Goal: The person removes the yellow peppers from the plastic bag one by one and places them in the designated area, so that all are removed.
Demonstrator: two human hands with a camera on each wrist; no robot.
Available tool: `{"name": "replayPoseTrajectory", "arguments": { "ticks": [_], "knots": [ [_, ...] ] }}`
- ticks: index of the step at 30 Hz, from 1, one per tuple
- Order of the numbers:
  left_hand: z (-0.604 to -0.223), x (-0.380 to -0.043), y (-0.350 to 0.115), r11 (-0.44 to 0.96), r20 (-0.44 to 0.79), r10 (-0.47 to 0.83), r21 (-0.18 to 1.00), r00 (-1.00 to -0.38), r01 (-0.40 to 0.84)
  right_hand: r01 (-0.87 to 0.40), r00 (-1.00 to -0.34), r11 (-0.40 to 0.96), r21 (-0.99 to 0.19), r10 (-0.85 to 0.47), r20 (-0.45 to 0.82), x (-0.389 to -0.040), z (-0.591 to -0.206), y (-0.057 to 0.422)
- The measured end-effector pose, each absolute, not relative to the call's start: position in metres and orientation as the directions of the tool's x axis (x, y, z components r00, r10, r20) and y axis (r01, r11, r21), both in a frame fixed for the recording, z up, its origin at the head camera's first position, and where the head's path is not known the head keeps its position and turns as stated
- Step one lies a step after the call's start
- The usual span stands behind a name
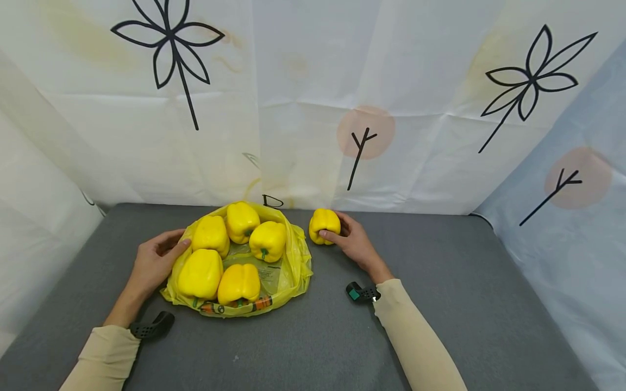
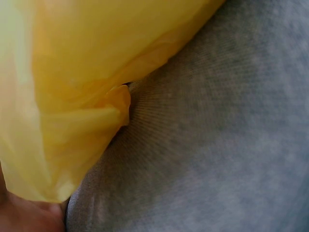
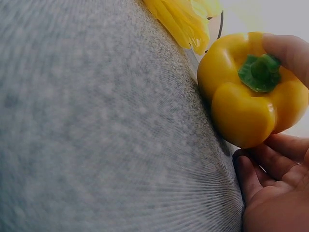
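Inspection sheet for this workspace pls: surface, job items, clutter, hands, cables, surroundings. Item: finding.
Surface: grey table, dull, cloth-like finish.
Job items: open yellow plastic bag holding five yellow peppers; a sixth pepper sits outside, right of the bag. Whether it touches the table: cannot tell.
Clutter: one small pale speck near the front.
Left hand: holds the bag's left edge, thumb over the rim.
Right hand: grips the sixth pepper between thumb and fingers.
Cables: thin dark line, possibly a cable, at the right rear corner.
Surroundings: pale sheet with printed plant motifs behind.
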State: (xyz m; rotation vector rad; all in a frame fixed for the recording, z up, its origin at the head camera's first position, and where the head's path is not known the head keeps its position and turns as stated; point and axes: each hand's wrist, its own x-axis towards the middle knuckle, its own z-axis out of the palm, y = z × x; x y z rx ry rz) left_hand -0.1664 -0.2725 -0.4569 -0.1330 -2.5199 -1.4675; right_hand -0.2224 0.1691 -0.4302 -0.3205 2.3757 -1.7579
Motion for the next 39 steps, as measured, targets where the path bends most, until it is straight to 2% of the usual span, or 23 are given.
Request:
{"name": "replayPoseTrajectory", "arguments": {
  "ticks": [5, 20, 28, 39],
  "knots": [
    [-0.457, -0.167, -0.273, 0.496, 0.235, -0.030, 0.848, -0.972, 0.190, -0.079, -0.962, 0.285, -0.955, -0.273, -0.002, -0.209, -0.408, 0.164],
    [-0.456, -0.166, -0.272, 0.496, 0.243, -0.026, 0.845, -0.970, 0.199, -0.063, -0.962, 0.280, -0.958, -0.271, -0.016, -0.208, -0.407, 0.164],
    [-0.456, -0.166, -0.272, 0.496, 0.248, -0.025, 0.844, -0.968, 0.203, -0.054, -0.963, 0.268, -0.962, -0.268, -0.021, -0.227, -0.439, 0.172],
    [-0.456, -0.167, -0.272, 0.500, 0.245, -0.029, 0.843, -0.969, 0.198, -0.074, -0.968, 0.232, -0.970, -0.252, 0.013, -0.228, -0.441, 0.174]
  ]
}}
